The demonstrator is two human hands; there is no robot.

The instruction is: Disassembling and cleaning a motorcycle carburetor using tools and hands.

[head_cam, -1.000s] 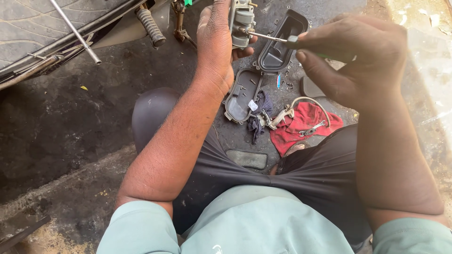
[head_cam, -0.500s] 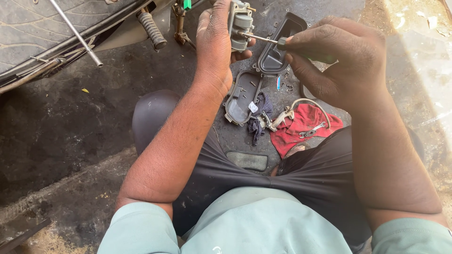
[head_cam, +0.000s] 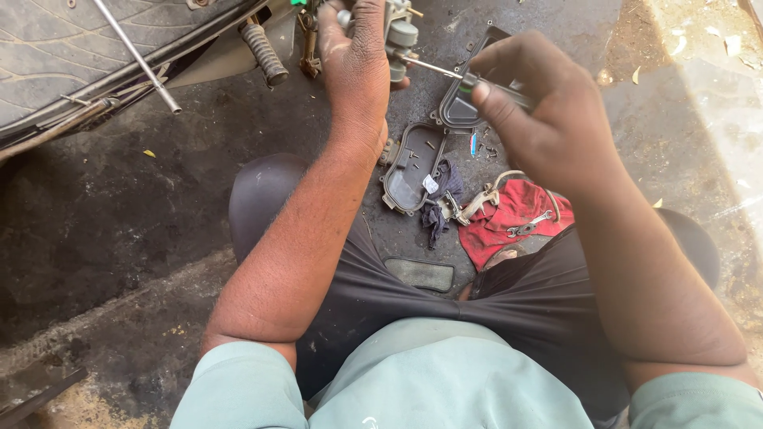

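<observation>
a person squats on a dark, oil-stained concrete floor [head_cam: 119,238], seen from above, both bare arms stretched forward over the knees. the left hand [head_cam: 355,59] is closed around a small grey metal assembly [head_cam: 400,36], a switch-like part with rounded knobs, held up near the top edge of the view. the right hand [head_cam: 540,111] is clamped on the dark handle of a screwdriver [head_cam: 461,75], whose thin shaft runs leftward with its tip touching the metal assembly. the two hands sit near each other but apart, bridged by the tool

on the floor just below the hands lie two black plastic housing halves [head_cam: 413,167], one nearer the left forearm and one partly hidden behind the right hand, with tiny screws scattered between and inside them. a dark rag [head_cam: 441,199] lies beside the nearer half, touching a metal lever [head_cam: 477,202]. just to the right a red cloth [head_cam: 513,218] carries a small spanner [head_cam: 531,225]. a flat dark rectangular pad [head_cam: 420,274] rests between the person's knees

at upper left, the ribbed seat [head_cam: 71,56] of a two-wheeler fills the corner, with a thin metal rod [head_cam: 139,59] slanting across it and a rubber-sleeved foot peg [head_cam: 264,54] jutting out beside it. sunlight falls across the ground at right
</observation>
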